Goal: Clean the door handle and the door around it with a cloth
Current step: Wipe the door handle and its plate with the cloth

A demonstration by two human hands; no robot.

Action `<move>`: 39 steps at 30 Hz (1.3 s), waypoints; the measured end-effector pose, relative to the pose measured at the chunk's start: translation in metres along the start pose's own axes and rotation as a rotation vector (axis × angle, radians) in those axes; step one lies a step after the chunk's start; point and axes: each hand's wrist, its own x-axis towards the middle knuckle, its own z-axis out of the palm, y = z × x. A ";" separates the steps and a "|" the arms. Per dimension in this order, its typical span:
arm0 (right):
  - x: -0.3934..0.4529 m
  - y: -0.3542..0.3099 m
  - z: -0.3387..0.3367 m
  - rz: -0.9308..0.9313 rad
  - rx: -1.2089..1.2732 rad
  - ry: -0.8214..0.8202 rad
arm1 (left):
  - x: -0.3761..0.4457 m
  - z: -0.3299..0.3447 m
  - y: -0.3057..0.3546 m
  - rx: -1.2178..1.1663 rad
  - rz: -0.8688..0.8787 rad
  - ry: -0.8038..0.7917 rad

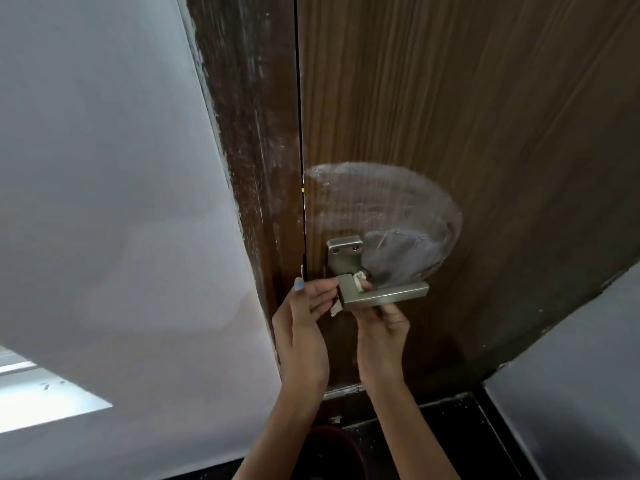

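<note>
A: Both hands work the neck of the door handle (381,296); left hand (308,306) pinches one cloth (356,276) end, right hand (381,323) grips beneath.

B: Then saw it taut around the neck, before wiping the smeared door (450,116) above.

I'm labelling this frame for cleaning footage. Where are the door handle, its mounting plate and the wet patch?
door handle (388,295): head view, middle of the lever bar.
mounting plate (344,251): head view, face between its two screws.
wet patch (363,199): head view, smeared centre above the handle.
</note>
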 end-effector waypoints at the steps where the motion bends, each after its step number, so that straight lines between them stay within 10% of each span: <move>1: -0.002 0.004 0.000 -0.027 -0.089 0.046 | 0.000 0.000 0.000 0.002 0.000 0.000; 9: -0.009 -0.017 -0.036 -0.058 0.143 0.609 | -0.007 0.005 -0.007 -0.032 0.024 0.029; 22: -0.017 -0.037 -0.039 -0.888 -0.868 0.012 | -0.022 0.022 -0.021 0.049 0.181 0.188; 32: -0.035 -0.027 -0.037 -0.616 -0.811 -0.269 | -0.033 0.027 -0.033 0.037 0.250 0.228; 39: -0.017 -0.038 -0.039 -0.853 -0.850 -0.106 | -0.034 0.031 -0.031 0.027 0.283 0.239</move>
